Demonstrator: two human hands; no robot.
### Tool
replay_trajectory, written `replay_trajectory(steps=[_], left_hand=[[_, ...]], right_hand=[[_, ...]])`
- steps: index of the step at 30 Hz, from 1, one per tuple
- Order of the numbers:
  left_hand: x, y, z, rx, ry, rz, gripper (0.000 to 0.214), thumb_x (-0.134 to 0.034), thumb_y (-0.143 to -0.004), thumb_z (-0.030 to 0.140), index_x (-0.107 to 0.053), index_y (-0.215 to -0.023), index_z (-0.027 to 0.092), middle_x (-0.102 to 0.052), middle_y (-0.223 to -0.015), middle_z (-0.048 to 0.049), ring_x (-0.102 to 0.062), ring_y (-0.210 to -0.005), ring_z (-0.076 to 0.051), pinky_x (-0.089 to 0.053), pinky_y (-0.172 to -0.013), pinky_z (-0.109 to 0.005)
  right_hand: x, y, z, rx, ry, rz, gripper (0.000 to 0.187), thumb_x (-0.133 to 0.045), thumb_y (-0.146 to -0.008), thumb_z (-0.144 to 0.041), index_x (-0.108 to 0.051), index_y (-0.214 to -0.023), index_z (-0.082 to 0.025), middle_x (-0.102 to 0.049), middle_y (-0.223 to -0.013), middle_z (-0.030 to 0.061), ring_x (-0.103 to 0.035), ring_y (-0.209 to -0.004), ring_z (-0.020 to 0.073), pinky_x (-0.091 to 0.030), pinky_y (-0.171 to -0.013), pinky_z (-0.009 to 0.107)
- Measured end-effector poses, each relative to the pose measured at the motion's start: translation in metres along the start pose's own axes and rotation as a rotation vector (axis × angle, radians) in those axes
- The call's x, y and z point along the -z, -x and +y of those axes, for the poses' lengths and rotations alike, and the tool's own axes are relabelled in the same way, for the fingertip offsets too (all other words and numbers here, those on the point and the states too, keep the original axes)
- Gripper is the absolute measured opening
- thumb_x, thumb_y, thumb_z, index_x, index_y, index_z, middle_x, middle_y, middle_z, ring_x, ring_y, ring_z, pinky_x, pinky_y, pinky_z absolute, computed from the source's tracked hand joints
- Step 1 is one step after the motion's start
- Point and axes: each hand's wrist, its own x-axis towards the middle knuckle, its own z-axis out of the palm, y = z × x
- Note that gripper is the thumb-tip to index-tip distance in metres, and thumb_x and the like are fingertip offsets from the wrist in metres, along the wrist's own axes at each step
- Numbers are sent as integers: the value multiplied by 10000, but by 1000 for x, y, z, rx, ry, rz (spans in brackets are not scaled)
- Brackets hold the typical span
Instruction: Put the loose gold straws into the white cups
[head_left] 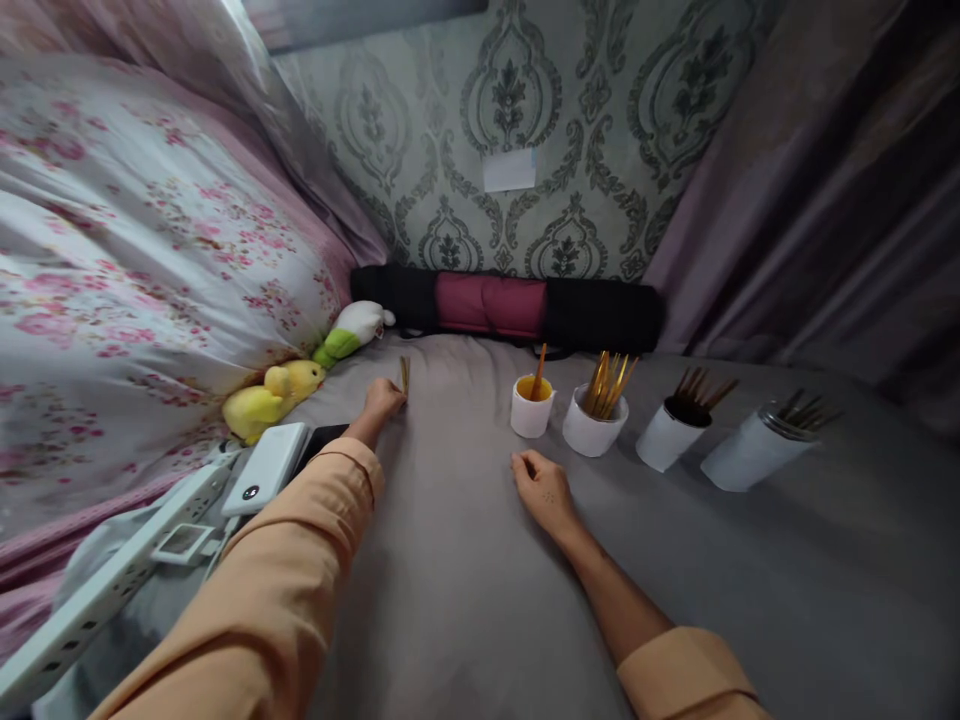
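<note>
Yellow plush (270,402) near left hand (383,398) pinching sticks (405,374); cups (592,434) near right hand (546,490), grip unclear.

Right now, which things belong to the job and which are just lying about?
Seemingly belong:
thin sticks in the left hand
four white containers of sticks

Lying about:
yellow plush toy
white-and-green plush toy
white device
power strip
black-and-maroon bag

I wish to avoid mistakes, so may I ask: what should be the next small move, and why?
Probably bring the left hand, with its thin sticks, toward the right hand: the sticks are well away from the white cup with yellow inside, while the right hand is near that cup and shows no stick.
</note>
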Motion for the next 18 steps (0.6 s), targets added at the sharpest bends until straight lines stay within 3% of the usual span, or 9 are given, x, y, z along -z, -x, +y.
replay_trajectory(steps=[18], left_hand=[[1, -4, -3, 47, 83, -50, 169, -607, -631, 159, -682, -776, 117, -641, -631, -70, -597, -600, -155, -416, -553, -217]], right_hand=[[1, -1, -1, 21, -7, -16, 340, -399, -842, -418, -571, -674, -177, -552, -566, 4, -464, -539, 121, -316, -549, 217]])
